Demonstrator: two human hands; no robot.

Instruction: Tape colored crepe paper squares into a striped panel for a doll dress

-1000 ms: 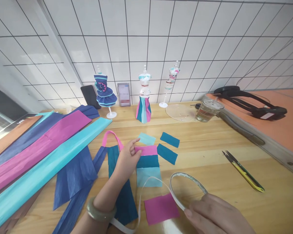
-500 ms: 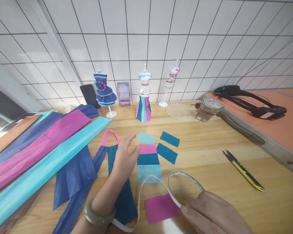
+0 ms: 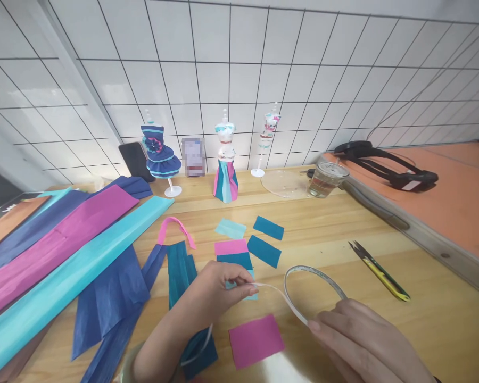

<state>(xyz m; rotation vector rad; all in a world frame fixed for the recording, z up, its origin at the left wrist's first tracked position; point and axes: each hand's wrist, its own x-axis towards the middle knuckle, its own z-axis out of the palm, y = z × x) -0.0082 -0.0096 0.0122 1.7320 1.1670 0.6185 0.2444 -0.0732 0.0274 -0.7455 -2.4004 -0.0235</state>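
My left hand point(image 3: 217, 287) is closed in a pinch on the free end of a thin white strip point(image 3: 277, 291). The strip leads to a narrow roll of white tape point(image 3: 314, 271), a thin ring held between the fingers of my right hand point(image 3: 367, 340). Below the strip lies a magenta rectangle of crepe-like paper or fabric point(image 3: 256, 340). Behind my left hand are a pink piece point(image 3: 230, 248), a teal piece point(image 3: 239, 260) and a partly covered light-blue one. A long teal strip point(image 3: 179, 268) runs beneath my left wrist, and white tape crosses its lower part.
A light-blue piece point(image 3: 230, 229) and two teal rectangles point(image 3: 269, 227) lie farther back. Long coloured sheets point(image 3: 83, 250) cover the left side. Yellow-handled thread snips point(image 3: 381, 272) lie at right. Small dress forms point(image 3: 225, 159), phones point(image 3: 137, 162) and a glass point(image 3: 328, 178) stand by the wall.
My left hand has moved right and toward me, from the pink piece to the tape strip, and has pinched it. The slack loop is drawn straighter. My right hand keeps the tape roll.
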